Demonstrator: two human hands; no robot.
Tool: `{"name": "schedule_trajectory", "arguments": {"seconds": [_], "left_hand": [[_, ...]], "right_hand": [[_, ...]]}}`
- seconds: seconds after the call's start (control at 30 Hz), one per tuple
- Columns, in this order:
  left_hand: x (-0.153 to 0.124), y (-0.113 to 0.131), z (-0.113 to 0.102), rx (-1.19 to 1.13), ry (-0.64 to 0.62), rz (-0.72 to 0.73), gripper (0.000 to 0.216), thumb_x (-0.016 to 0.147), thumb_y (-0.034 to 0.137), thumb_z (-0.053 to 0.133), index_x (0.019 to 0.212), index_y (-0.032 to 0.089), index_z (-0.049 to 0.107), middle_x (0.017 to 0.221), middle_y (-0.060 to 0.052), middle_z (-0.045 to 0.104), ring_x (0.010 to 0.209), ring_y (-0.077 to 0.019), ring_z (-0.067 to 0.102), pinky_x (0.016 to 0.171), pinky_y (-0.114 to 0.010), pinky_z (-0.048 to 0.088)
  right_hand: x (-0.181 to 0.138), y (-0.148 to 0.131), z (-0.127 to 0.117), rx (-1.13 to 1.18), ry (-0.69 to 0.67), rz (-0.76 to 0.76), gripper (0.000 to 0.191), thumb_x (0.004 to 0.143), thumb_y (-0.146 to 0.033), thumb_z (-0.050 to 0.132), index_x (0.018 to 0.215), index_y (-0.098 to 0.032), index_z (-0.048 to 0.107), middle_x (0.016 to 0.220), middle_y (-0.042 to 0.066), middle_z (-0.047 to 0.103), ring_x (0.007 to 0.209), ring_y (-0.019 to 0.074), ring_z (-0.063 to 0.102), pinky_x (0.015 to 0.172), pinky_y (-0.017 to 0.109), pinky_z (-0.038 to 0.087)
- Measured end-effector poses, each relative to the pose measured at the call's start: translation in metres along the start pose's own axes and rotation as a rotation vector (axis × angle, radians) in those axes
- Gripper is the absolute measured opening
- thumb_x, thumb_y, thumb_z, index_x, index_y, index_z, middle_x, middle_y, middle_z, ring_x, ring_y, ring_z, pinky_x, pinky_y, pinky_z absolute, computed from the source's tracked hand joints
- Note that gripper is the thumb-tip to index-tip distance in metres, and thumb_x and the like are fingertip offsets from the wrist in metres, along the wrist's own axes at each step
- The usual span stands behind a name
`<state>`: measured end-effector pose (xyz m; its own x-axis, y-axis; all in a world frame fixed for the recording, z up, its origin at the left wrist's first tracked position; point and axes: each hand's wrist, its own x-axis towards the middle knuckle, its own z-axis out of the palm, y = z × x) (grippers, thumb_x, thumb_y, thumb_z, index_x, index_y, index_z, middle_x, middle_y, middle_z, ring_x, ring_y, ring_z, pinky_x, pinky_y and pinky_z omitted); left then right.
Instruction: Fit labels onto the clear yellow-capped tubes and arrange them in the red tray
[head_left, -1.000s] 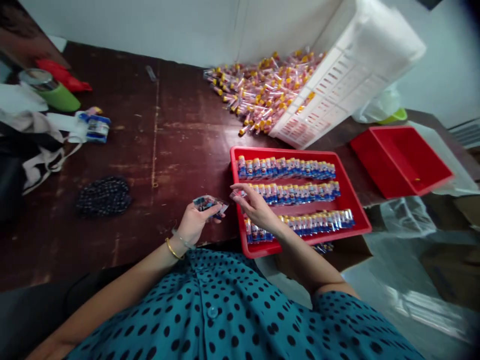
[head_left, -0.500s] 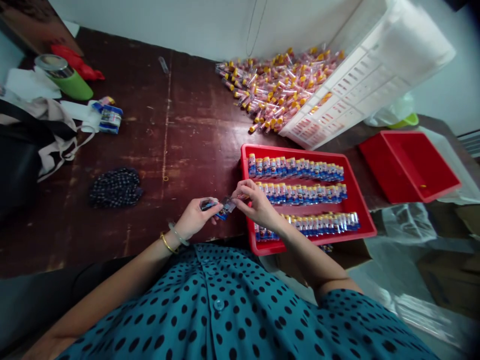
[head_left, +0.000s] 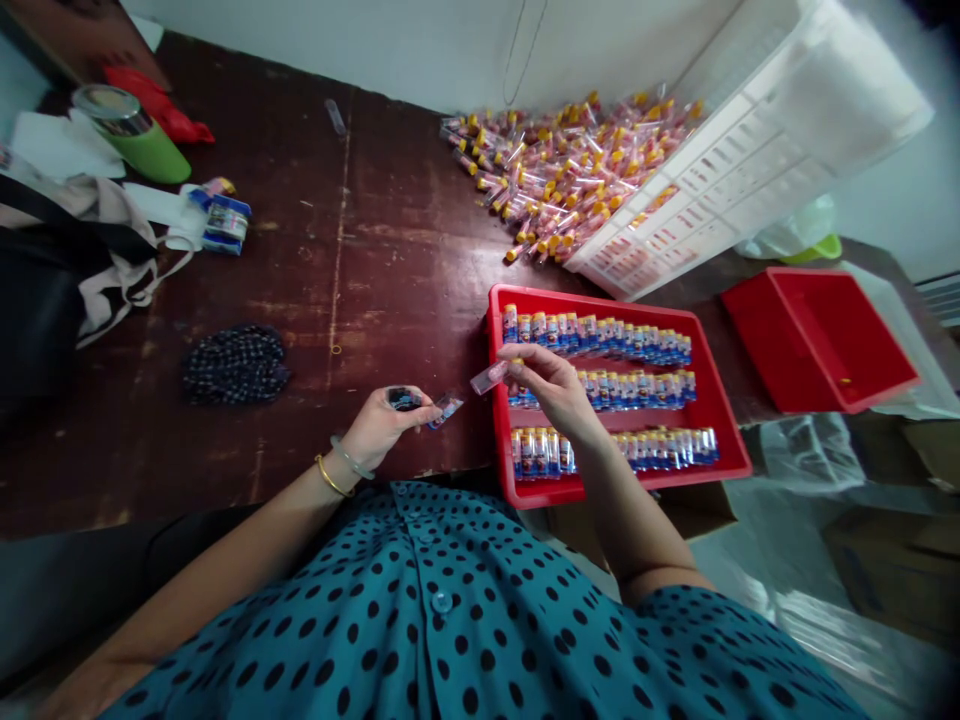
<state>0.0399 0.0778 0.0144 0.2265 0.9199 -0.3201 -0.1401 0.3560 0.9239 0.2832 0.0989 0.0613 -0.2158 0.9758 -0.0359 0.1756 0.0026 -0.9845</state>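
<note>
My left hand (head_left: 395, 425) is closed round a small stack of dark printed film pieces (head_left: 405, 398). From between its thumb and finger sticks out one clear and blue printed film piece (head_left: 447, 410). My right hand (head_left: 551, 385) pinches a clear plastic tube (head_left: 489, 377) with pink contents, tilted over the near left edge of the red tray (head_left: 600, 297). The tube and the film piece are a short way apart. Inside the tray stand three rows of yellow-capped tubes (head_left: 649, 447) with blue printed wraps; my right hand and forearm hide part of them.
Yellow-capped tubes (head_left: 570, 190) lie heaped at the back against a tipped white basket (head_left: 697, 190). A red bin (head_left: 780, 340) stands right. To the left are a checked cloth (head_left: 236, 366), a green cup (head_left: 154, 150), a blue printed bundle (head_left: 226, 224) and a bag (head_left: 37, 290).
My right hand has moved right and up, away from my left, and the tube in it now shows clearly. My left hand keeps its hold, slightly further left.
</note>
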Motion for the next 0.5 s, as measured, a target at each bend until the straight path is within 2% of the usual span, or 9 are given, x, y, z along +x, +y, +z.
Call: {"name": "schedule_trajectory", "arguments": {"seconds": [0.1, 0.13, 0.23, 0.3, 0.37, 0.43, 0.5], "left_hand": [[0.001, 0.000, 0.000, 0.013, -0.001, -0.019, 0.025, 0.059, 0.034, 0.086, 0.063, 0.016, 0.069, 0.062, -0.001, 0.066, 0.057, -0.0130, 0.052, 0.057, -0.027, 0.041], [0.001, 0.000, 0.000, 0.017, -0.005, -0.018, 0.025, 0.060, 0.034, 0.085, 0.064, 0.016, 0.069, 0.062, -0.001, 0.066, 0.056, -0.0128, 0.052, 0.057, -0.027, 0.041], [0.000, 0.002, 0.002, 0.028, -0.009, -0.002, 0.025, 0.060, 0.034, 0.086, 0.063, 0.016, 0.069, 0.058, 0.001, 0.063, 0.053, -0.0116, 0.050, 0.056, -0.026, 0.040], [-0.001, 0.003, 0.002, 0.038, 0.010, 0.009, 0.025, 0.059, 0.034, 0.086, 0.062, 0.016, 0.069, 0.057, 0.002, 0.062, 0.053, -0.0116, 0.050, 0.056, -0.026, 0.041], [-0.001, 0.004, 0.001, 0.042, 0.024, 0.009, 0.024, 0.058, 0.032, 0.086, 0.063, 0.017, 0.069, 0.058, 0.002, 0.062, 0.053, -0.0116, 0.050, 0.056, -0.025, 0.042], [-0.002, 0.005, 0.000, 0.041, 0.009, 0.001, 0.023, 0.059, 0.031, 0.086, 0.063, 0.016, 0.069, 0.059, 0.001, 0.063, 0.053, -0.0114, 0.050, 0.055, -0.025, 0.042], [-0.002, 0.005, -0.003, 0.031, -0.013, -0.007, 0.022, 0.060, 0.030, 0.085, 0.063, 0.016, 0.069, 0.060, 0.000, 0.064, 0.053, -0.0116, 0.050, 0.054, -0.024, 0.043]], "right_hand": [[-0.001, 0.001, 0.011, -0.227, -0.004, -0.149, 0.019, 0.092, -0.035, 0.058, 0.091, -0.022, 0.071, 0.112, 0.007, 0.054, 0.105, 0.0198, 0.056, 0.091, 0.036, 0.048], [-0.002, 0.000, 0.016, -0.276, -0.045, -0.172, 0.017, 0.089, -0.036, 0.062, 0.095, -0.022, 0.071, 0.115, 0.007, 0.051, 0.107, 0.0208, 0.055, 0.093, 0.037, 0.048], [-0.002, -0.003, 0.030, -0.315, -0.163, -0.178, 0.029, 0.084, -0.039, 0.070, 0.108, -0.023, 0.067, 0.122, 0.009, 0.049, 0.109, 0.0226, 0.054, 0.092, 0.037, 0.049], [0.002, -0.006, 0.032, -0.246, -0.081, -0.172, 0.025, 0.090, -0.041, 0.061, 0.108, -0.024, 0.065, 0.119, 0.008, 0.052, 0.103, 0.0204, 0.057, 0.088, 0.035, 0.050], [0.007, -0.009, 0.028, -0.093, 0.030, -0.137, 0.023, 0.094, -0.043, 0.054, 0.109, -0.026, 0.060, 0.111, 0.006, 0.057, 0.087, 0.0160, 0.058, 0.076, 0.031, 0.051], [0.011, -0.013, 0.021, 0.067, 0.021, -0.079, 0.024, 0.091, -0.044, 0.059, 0.107, -0.026, 0.056, 0.101, 0.004, 0.061, 0.072, 0.0130, 0.056, 0.064, 0.028, 0.050], [0.013, -0.015, 0.015, 0.158, -0.060, -0.018, 0.026, 0.087, -0.045, 0.065, 0.100, -0.025, 0.056, 0.095, 0.003, 0.063, 0.069, 0.0124, 0.056, 0.060, 0.026, 0.048]]}}
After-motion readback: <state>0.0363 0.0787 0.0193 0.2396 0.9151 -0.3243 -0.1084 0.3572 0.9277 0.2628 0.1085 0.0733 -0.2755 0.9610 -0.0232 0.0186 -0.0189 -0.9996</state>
